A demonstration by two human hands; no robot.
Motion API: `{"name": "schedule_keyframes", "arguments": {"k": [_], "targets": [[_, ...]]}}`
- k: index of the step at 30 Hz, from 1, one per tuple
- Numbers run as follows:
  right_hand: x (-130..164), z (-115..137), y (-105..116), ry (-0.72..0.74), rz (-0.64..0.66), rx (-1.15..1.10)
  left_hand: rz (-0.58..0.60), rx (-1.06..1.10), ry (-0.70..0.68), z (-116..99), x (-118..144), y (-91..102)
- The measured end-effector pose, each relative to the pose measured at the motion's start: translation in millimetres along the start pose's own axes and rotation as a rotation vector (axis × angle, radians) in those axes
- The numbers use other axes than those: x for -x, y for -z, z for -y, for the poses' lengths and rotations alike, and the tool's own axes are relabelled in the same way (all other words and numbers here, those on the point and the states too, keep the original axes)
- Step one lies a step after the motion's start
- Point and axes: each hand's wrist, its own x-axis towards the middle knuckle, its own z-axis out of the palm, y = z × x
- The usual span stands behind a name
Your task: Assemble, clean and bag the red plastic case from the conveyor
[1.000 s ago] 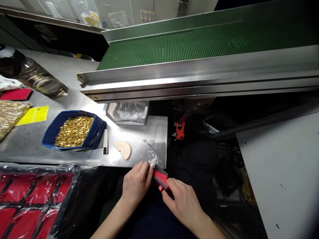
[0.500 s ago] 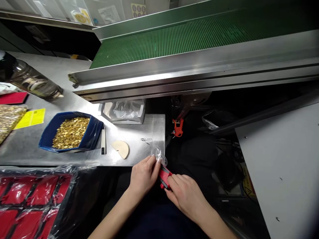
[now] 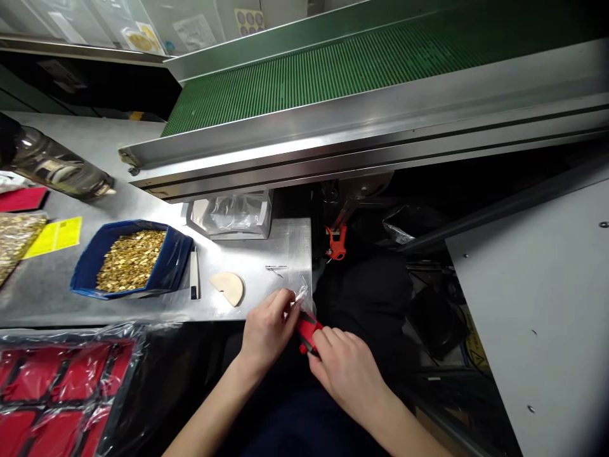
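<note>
My left hand [image 3: 266, 329] is closed near the table's front right corner, its thumb and fingers pinching a clear plastic bag [image 3: 303, 294]. My right hand [image 3: 346, 367] grips a small red item with dark edges [image 3: 307, 327], just beyond the table edge. The item's upper end lies against the bag by my left fingertips; how far it sits inside the bag I cannot tell. A few thin metal pieces [image 3: 276, 269] lie on the tabletop above my left hand. To their left is a cream half-round piece [image 3: 229, 287].
A blue bin [image 3: 82, 276] of gold-coloured small parts stands beside a box cutter [image 3: 194, 273]. A grey tray [image 3: 266, 222] holds clear bags under the green conveyor [image 3: 285, 82]. Plastic-wrapped red items [image 3: 57, 431] fill the lower left. A bottle [image 3: 61, 168] stands far left.
Both hands have shifted slightly left with the red item, which now reaches closer to my left fingertips. The whole view has moved a little too.
</note>
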Motion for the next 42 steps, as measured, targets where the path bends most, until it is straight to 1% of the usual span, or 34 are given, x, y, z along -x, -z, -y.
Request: {"name": "schedule_keyframes", "arguments": {"k": [2, 4, 6, 8, 10, 12, 14, 17, 19, 20, 22, 24, 28, 30, 33, 36, 39, 40, 42], "targets": [[1, -6, 1, -0.139, -0.031, -0.112, -0.064, -0.050, -0.041, 1, 5, -0.2], [2, -11, 1, -0.279, -0.070, -0.260, -0.086, -0.099, -0.032, 2, 10, -3.7], [3, -15, -1, -0.403, -0.096, -0.417, -0.067, -0.064, 0.045, 2, 13, -9.4], [2, -15, -4, -0.501, -0.103, -0.552, -0.031, 0.022, 0.112, 0, 14, -15.5], [1, -15, -7, -0.565, -0.109, -0.644, -0.002, 0.085, 0.124, -5, 14, -19.7], [0, -14, -9, -0.594, -0.125, -0.686, 0.022, 0.139, 0.093, -12, 14, -21.0], [0, -13, -10, -0.589, -0.134, -0.664, 0.038, 0.240, 0.050, -19, 16, -19.2], [1, -12, -8, -0.491, -0.088, -0.546, 0.038, 0.423, -0.044, -28, 19, -14.3], [-1, -12, -5, -0.412, -0.038, -0.501, 0.015, 0.488, -0.092, -30, 21, -11.9], [-3, -12, -4, -0.396, -0.019, -0.510, 0.009, 0.511, -0.101, -30, 21, -11.3], [-7, -15, -3, -0.422, -0.001, -0.602, 0.017, 0.535, -0.081, -29, 22, -11.4], [-13, -21, -6, -0.489, -0.003, -0.780, 0.045, 0.507, -0.023, -24, 23, -13.3], [-19, -33, -25, -0.585, -0.048, -1.137, 0.050, 0.407, 0.115, -11, 28, -21.1], [-20, -35, -34, -0.616, -0.073, -1.227, 0.052, 0.426, 0.167, -5, 30, -25.1], [-19, -32, -43, -0.646, -0.078, -1.286, 0.057, 0.501, 0.219, -1, 30, -28.8], [-17, -25, -45, -0.682, -0.111, -1.394, 0.030, 0.531, 0.246, 0, 29, -29.1], [-16, -20, -46, -0.739, -0.205, -1.589, 0.021, 0.539, 0.260, 0, 33, -25.9], [-16, -19, -46, -0.755, -0.245, -1.642, 0.037, 0.547, 0.252, -1, 35, -24.0], [-17, -17, -46, -0.757, -0.308, -1.693, 0.115, 0.580, 0.196, -6, 42, -19.7]]}}
